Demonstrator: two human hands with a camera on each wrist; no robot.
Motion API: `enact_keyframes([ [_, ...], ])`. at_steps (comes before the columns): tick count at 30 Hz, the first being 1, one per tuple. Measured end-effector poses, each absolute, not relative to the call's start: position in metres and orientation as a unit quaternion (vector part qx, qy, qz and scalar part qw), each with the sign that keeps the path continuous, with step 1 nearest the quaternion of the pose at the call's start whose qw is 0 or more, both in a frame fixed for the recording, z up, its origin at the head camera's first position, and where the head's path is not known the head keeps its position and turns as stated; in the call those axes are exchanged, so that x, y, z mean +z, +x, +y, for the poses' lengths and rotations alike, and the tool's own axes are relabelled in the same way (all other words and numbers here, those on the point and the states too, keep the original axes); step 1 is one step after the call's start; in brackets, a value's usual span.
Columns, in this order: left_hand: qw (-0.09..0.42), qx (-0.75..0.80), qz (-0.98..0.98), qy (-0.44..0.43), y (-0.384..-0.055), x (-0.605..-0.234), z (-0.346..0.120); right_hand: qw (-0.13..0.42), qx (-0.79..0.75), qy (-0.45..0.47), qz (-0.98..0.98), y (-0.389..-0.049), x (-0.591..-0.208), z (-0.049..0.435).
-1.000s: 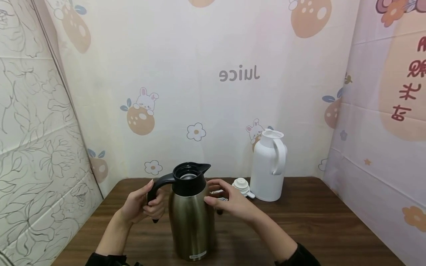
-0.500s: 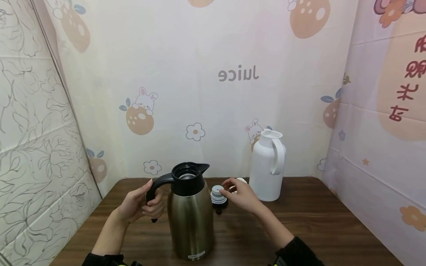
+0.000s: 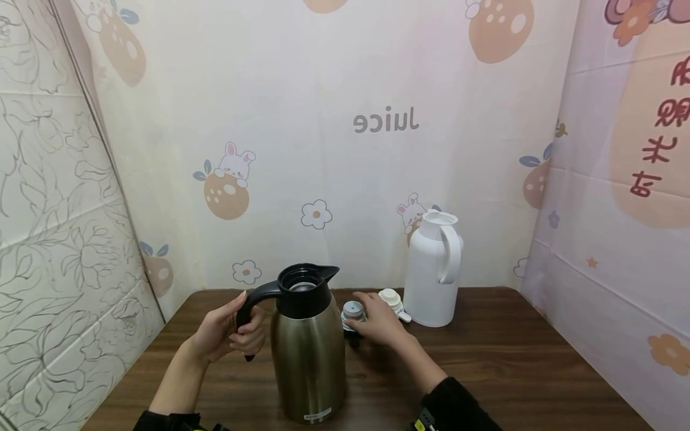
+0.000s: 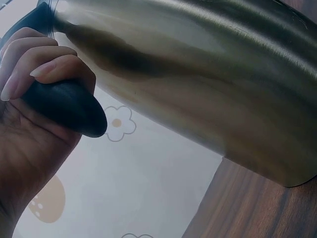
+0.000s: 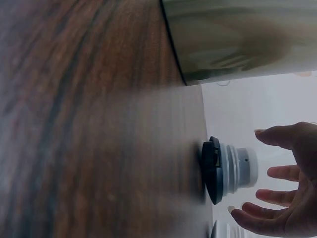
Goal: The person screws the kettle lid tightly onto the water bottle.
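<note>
A gold-brown metal thermos jug with a black collar and spout stands upright on the wooden table, its mouth uncovered. My left hand grips its black handle, fingers curled round it in the left wrist view. Right of the jug, a stopper sits upside down on the table, black cap below and ridged grey-white plug upward. Above it my right hand spreads its fingers; in the right wrist view the thumb and fingertips stand apart from the plug.
At the back right stands a white jug with its top uncovered and its handle facing forward. A white stopper lies beside its base. A patterned cloth hangs behind the table.
My right hand has left the jug's side, moved right, then come down over the black-and-white stopper. My left hand keeps its grip on the handle, and the jug stays in place.
</note>
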State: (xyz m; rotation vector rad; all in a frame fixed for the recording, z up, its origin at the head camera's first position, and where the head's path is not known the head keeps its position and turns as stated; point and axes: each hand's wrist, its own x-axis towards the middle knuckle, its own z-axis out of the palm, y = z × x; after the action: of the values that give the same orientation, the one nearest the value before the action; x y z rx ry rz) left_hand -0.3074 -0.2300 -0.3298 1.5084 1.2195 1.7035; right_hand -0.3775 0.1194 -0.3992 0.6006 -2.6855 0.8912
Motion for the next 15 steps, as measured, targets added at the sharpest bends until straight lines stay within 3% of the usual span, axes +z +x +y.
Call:
enact_keyframes([
  [15, 0.275, 0.636, 0.456, 0.559, -0.308, -0.332, -0.229, 0.108, 0.290, 0.221, -0.925, -0.389, -0.410, 0.110],
])
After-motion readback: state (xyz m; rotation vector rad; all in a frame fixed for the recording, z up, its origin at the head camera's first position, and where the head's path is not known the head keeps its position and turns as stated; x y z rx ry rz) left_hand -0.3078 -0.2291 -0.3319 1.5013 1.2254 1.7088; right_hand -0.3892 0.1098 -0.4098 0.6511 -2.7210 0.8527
